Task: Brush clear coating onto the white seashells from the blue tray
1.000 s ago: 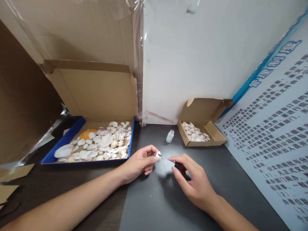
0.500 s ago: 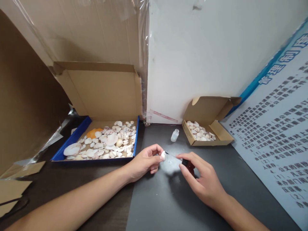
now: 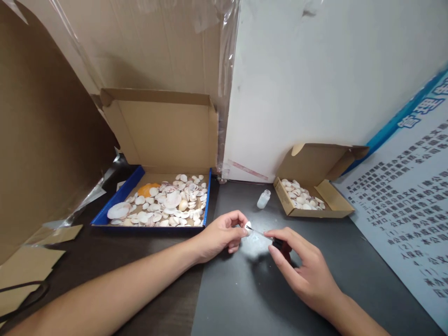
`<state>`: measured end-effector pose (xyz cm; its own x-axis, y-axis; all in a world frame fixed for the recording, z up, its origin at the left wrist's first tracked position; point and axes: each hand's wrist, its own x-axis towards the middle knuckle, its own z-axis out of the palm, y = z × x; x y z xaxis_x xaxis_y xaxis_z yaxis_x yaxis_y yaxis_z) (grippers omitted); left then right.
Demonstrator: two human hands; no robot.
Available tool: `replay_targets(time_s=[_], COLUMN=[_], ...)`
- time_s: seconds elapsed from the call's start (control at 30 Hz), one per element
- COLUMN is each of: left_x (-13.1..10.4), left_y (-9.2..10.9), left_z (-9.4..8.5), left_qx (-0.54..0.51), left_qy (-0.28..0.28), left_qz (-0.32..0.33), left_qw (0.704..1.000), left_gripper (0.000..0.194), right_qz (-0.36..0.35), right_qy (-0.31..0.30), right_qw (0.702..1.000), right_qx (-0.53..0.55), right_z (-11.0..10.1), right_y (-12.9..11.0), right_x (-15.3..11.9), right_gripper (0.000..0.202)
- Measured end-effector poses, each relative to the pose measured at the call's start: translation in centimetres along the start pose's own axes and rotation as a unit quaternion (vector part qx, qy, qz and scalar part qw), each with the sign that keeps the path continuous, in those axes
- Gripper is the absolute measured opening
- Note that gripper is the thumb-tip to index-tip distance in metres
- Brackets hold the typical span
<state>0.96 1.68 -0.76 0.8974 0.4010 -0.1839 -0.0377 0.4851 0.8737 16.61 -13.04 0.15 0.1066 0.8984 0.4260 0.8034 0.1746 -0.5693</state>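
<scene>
Pinched between the thumb and fingers of my left hand (image 3: 229, 233) is a small white shell (image 3: 248, 227). My right hand (image 3: 301, 263) grips a thin brush with a black cap (image 3: 277, 243), its tip at the shell's face. Behind my hands a small glass bottle (image 3: 263, 199) with whitish contents stands uncapped on the dark grey mat. Many pale shells (image 3: 172, 199) and an orange one (image 3: 148, 189) lie in the blue-edged box (image 3: 207, 196) at the left. More shells (image 3: 303, 196) fill part of the smaller cardboard box (image 3: 324, 213) at the right.
Cardboard pieces (image 3: 31, 270) and a dark cord lie at the left edge. A cardboard panel (image 3: 164, 51) and a white board (image 3: 315, 79) stand at the back. A printed poster (image 3: 402, 210) slopes down the right side.
The camera view has shifted, so the boxes and bottle appear further right. The brush tip now overlaps the shell's face rather than its upper edge.
</scene>
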Motion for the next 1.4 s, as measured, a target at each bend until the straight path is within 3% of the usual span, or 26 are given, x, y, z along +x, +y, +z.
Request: replay_targets(time_s=[0.13,0.27,0.43,0.6,0.77,0.93,1.03,1.17,1.3,1.4], left_x=[0.0,0.07,0.1,0.09,0.04,-0.02,-0.01,0.0,-0.04,-0.07], left_y=[-0.1,-0.17,-0.21,-0.36,-0.32,-0.23,-0.25,-0.26,-0.21,-0.19], left_z=[-0.11,-0.24,-0.37,-0.48,-0.35,-0.2,-0.21,-0.24,-0.19,-0.14], left_qx=[0.003,-0.002,0.005,0.013,0.033,0.075,0.077,0.094,0.089,0.082], left_qy=[-0.005,-0.012,-0.015,-0.014,-0.021,-0.029,-0.035,-0.033,-0.032,-0.026], left_qz=[0.005,0.007,0.009,-0.001,0.001,0.009,0.013,0.013,0.0,-0.004], left_qw=[1.0,1.0,1.0,1.0,0.999,0.997,0.996,0.995,0.996,0.996], left_gripper=[0.026,0.025,0.023,0.022,0.027,0.029,0.03,0.029,0.032,0.033], right_qz=[0.032,0.005,0.012,0.02,0.005,0.034,0.003,0.037,0.002,0.023], right_qy=[0.013,0.001,0.015,-0.01,-0.009,0.017,-0.004,0.011,-0.002,0.009], right_qw=[0.999,1.0,1.0,0.999,1.0,0.998,0.999,0.998,0.999,0.998], right_qx=[-0.026,-0.011,-0.019,-0.025,-0.018,-0.045,-0.034,-0.051,-0.039,-0.051], right_z=[0.03,0.02,-0.09,-0.18,-0.15,-0.22,-0.23,-0.1,-0.02,-0.07], right_y=[-0.07,-0.25,-0.32,-0.2,-0.28,-0.48,-0.59,-0.71,-0.86,-0.92], right_x=[0.01,0.01,0.14,0.02,-0.05,-0.01,-0.11,-0.22,-0.24,-0.17], right_gripper=[0.012,0.015,0.014,0.015,0.016,0.014,0.016,0.013,0.015,0.015])
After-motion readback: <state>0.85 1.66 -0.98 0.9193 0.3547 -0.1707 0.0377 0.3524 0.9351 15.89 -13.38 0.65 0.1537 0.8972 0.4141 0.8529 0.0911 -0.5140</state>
